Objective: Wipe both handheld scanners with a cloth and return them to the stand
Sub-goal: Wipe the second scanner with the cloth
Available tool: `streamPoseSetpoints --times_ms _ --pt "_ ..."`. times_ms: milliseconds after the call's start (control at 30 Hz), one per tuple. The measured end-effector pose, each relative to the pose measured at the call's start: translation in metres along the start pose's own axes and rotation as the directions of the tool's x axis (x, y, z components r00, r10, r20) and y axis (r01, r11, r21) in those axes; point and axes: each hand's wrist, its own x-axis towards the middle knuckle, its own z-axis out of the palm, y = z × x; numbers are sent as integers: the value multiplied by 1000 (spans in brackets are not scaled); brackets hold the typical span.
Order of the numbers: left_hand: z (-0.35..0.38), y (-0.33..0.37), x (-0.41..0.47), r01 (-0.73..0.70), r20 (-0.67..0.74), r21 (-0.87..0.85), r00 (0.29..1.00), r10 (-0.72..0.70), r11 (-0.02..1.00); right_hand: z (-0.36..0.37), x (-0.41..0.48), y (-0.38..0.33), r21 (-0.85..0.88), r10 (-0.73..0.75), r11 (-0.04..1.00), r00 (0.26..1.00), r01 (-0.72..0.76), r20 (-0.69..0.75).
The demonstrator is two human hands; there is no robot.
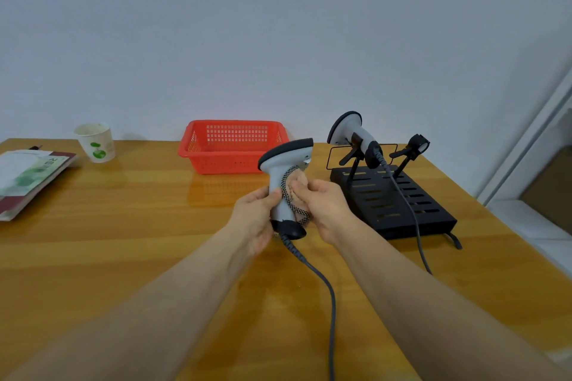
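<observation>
My left hand (255,216) grips the handle of a grey-and-black handheld scanner (286,161), held upright above the wooden table. My right hand (325,204) presses a pinkish cloth with a black-and-white checked border (294,192) against the right side of that handle. The scanner's grey cable (328,294) trails down toward me. A second scanner (349,128) rests in the left holder of the black slotted stand (402,204) at the right. The stand's right holder (416,145) is empty.
A red plastic basket (232,145) sits behind the held scanner. A paper cup (96,142) and a stack of booklets (28,176) lie at the far left. The table's right edge (510,235) runs close past the stand.
</observation>
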Motion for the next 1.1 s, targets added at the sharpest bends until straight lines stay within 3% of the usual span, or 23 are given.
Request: streamPoseSetpoints --times_ms 167,267,400,467,600,700,833,933,1100 --pt "-6 9 0 8 -72 -1 997 -8 1000 0 -13 7 -182 -41 981 991 64 127" --pt "-9 11 2 24 -114 -44 993 -29 999 -8 -18 10 -258 10 965 978 45 210" --pt "-4 13 -3 28 -108 -78 993 -37 997 -15 -23 13 -93 243 970 929 -226 279" --pt "-3 13 -2 19 -121 -92 992 -30 996 -13 -27 14 29 266 956 908 -290 323" --pt "2 9 -2 13 -131 -33 991 -17 999 -4 -29 8 -20 219 975 947 -221 234" --pt "7 8 -5 19 -101 122 995 -7 992 2 -27 5 -214 146 969 983 -120 111" --pt "7 13 -2 23 -164 402 985 48 915 0 -27 5 -372 9 927 991 41 130" --pt "5 15 0 31 -215 395 975 59 918 -2 -25 8 -370 -29 926 990 78 135" --pt "0 14 -2 42 -184 330 983 20 943 -10 -25 10 -259 -70 960 989 103 134"
